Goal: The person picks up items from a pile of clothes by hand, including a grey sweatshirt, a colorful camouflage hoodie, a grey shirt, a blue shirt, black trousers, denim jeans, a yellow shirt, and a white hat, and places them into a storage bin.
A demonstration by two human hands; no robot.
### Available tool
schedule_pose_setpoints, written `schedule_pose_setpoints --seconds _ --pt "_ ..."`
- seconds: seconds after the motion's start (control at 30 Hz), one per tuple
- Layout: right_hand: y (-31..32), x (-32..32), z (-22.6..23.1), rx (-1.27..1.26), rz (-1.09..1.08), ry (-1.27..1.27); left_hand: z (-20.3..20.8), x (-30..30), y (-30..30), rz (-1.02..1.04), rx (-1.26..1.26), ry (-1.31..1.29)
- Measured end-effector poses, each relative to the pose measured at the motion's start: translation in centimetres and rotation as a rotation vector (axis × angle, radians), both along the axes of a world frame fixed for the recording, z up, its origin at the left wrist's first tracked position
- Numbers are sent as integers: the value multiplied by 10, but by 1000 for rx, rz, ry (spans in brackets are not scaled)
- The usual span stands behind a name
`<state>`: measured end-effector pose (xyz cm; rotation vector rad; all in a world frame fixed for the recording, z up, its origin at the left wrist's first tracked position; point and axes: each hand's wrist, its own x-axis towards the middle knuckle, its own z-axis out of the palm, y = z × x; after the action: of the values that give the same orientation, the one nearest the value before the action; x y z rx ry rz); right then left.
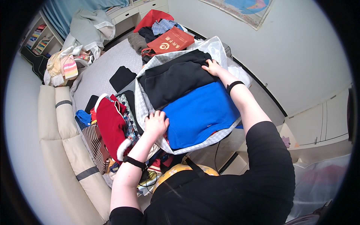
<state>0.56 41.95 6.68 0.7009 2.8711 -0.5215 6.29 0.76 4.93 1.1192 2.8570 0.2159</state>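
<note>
A light grey patterned storage bag [139, 99] lies open in front of me, filled with folded clothes. Toward its far side is a folded black garment [176, 80], and nearer to me a bright blue garment [200, 112] lies flat. My left hand [156, 124] rests at the bag's left side, fingers spread, where the black and blue cloth meet. My right hand [213, 68] grips the far right edge of the black garment between thumb and fingers. Some of its fingertips are hidden by the cloth.
Left of the bag lie a red garment with white fluffy trim [110, 123], a striped brown one [95, 144] and a small black folded piece [122, 78]. A red bag [170, 40] sits beyond. A cream padded headboard [62, 150] borders the bed; a wall stands at right.
</note>
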Motion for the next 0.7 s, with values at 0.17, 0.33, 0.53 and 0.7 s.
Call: schedule_pose_setpoints --seconds 0.17,0.33,0.53,0.7 --pt "-41 0 19 480 184 260 0 -28 -28 -13 -218 439" --pt "-121 21 48 414 457 316 35 -23 -60 77 -78 145" --pt "-244 83 104 193 852 -22 35 -6 -114 -87 409 -161" --pt "-349 94 91 152 1069 -97 45 6 -189 -52 488 -391"
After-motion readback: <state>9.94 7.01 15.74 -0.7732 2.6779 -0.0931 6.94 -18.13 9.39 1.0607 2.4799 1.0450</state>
